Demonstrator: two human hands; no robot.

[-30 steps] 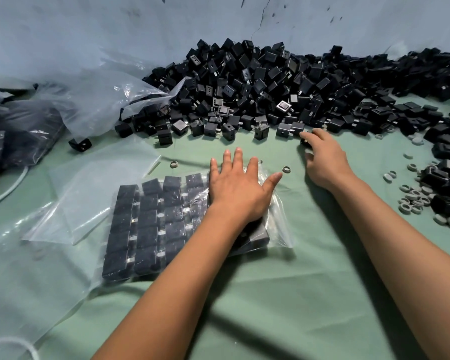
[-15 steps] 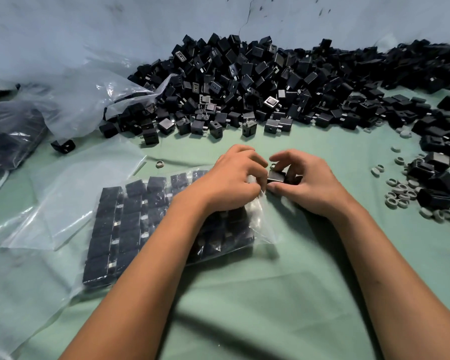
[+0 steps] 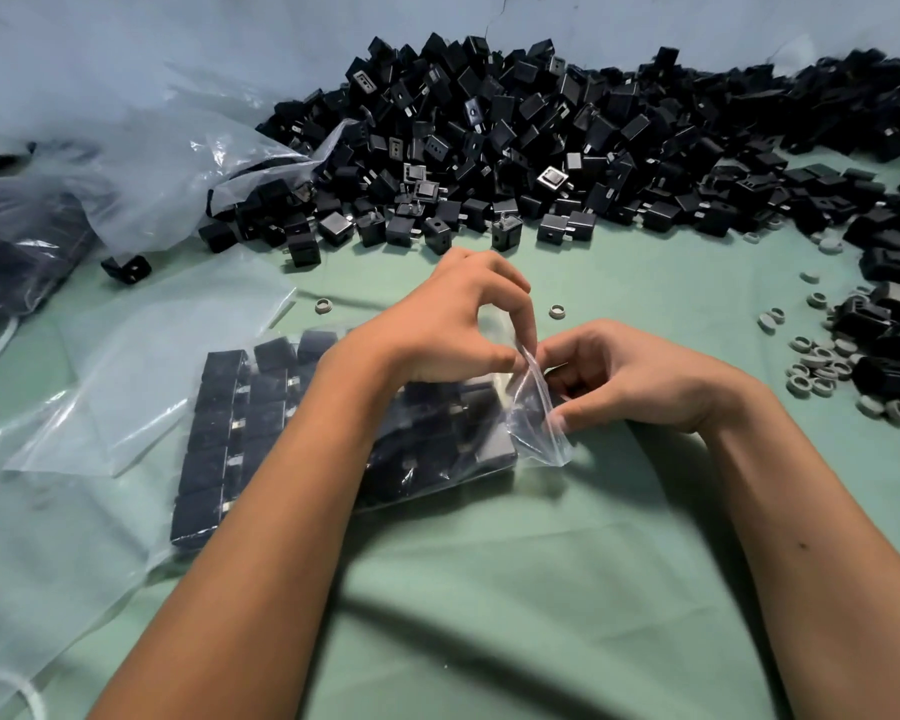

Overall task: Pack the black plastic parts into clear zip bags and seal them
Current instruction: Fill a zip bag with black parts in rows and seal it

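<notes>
Nearest, a pale green cloth-covered table [image 3: 489, 615] is crossed by both forearms. On it lies a clear plastic zip bag [image 3: 539, 439], filled with neat rows of black cuboid plastic parts [image 3: 219, 433], its open mouth turned to the right.

The mouth's upper flap is pinched between the curled thumb and fingertips of the left hand [image 3: 437, 330] and lifted. The right hand [image 3: 640, 376] is curled at the mouth, fingers tucked against the lower lip of the bag; whether a part is held inside that hand cannot be told.

Judged step: last part being fed in, or the zip about to be pressed closed.

Risks, as judged:
- Zip strips could be misaligned if the flap is pulled up unevenly, so the seal would be left partly open.
- A part near the mouth could be trapped in the zip line, since the rows sit close to the opening.
- Rows could be shoved out of order if the bag is tugged, because the film is thin and slack.
- Metal tabs on the parts could snag or puncture the film.

Just left, empty clear plastic bags [image 3: 141, 366] are spread flat. Small grey rubber rings [image 3: 817, 366] are scattered to the right. Farthest, a large loose heap of black plastic parts [image 3: 541, 142] is piled against the pale blue wall [image 3: 126, 54]; pieces could be knocked from it by a careless reach.
</notes>
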